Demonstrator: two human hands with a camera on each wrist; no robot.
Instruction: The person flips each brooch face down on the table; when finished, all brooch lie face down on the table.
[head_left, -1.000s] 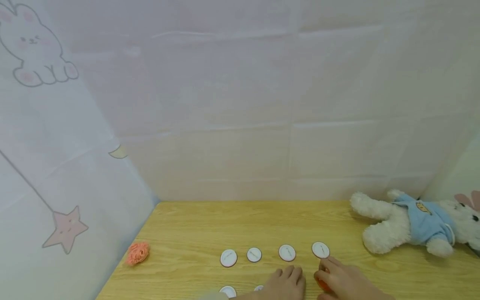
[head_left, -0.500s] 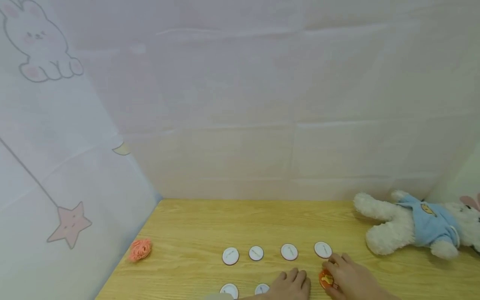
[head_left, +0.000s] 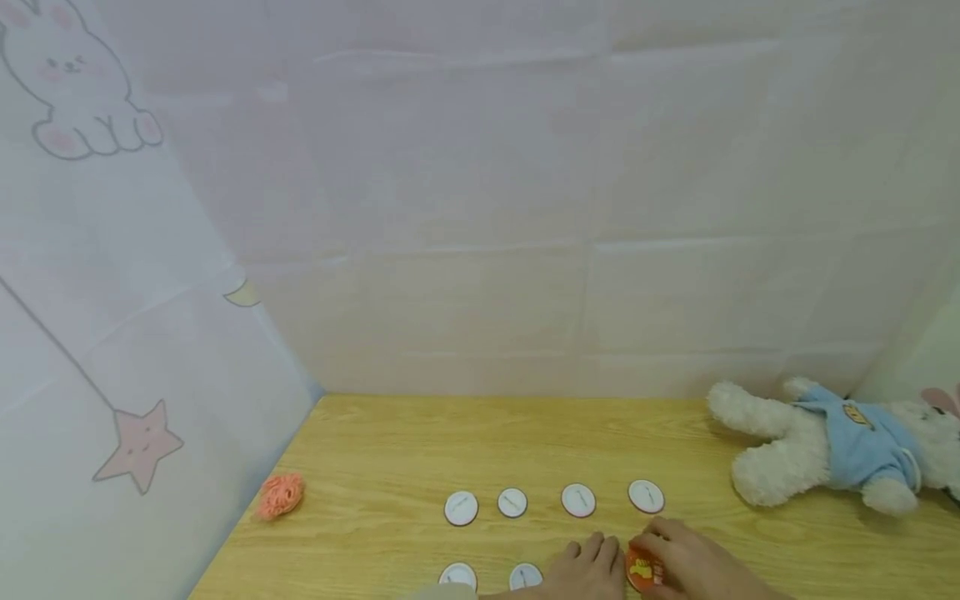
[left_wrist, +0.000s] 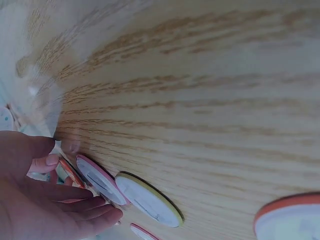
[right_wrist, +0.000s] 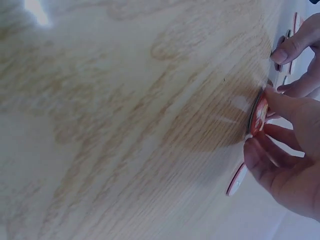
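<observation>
My right hand (head_left: 693, 560) pinches an orange button badge (head_left: 641, 570) with a yellow thumbs-up picture on its face. In the right wrist view, the thumb and fingers hold the edges of that orange badge (right_wrist: 259, 114) low over the table. My left hand (head_left: 588, 571) rests just left of it, fingers extended and holding nothing that I can see. White-backed badges with pins showing lie around: one badge (head_left: 646, 497) beyond the right hand, another badge (head_left: 578, 500) beyond the left hand, and a badge (head_left: 526, 576) beside the left wrist. In the left wrist view, the left hand (left_wrist: 55, 200) has its thumb apart.
More white-backed badges, including one small badge (head_left: 512, 502), lie in rows on the wooden table (head_left: 390, 450). A coral yarn bundle (head_left: 281, 496) sits at the left edge. A plush rabbit (head_left: 847, 450) in blue lies at the right. A printed cloth (head_left: 465, 208) hangs behind.
The orange badge, mostly covered by my right hand a second ago, now shows its face. My right hand has slid it left, close against the left hand. The head view has shifted slightly.
</observation>
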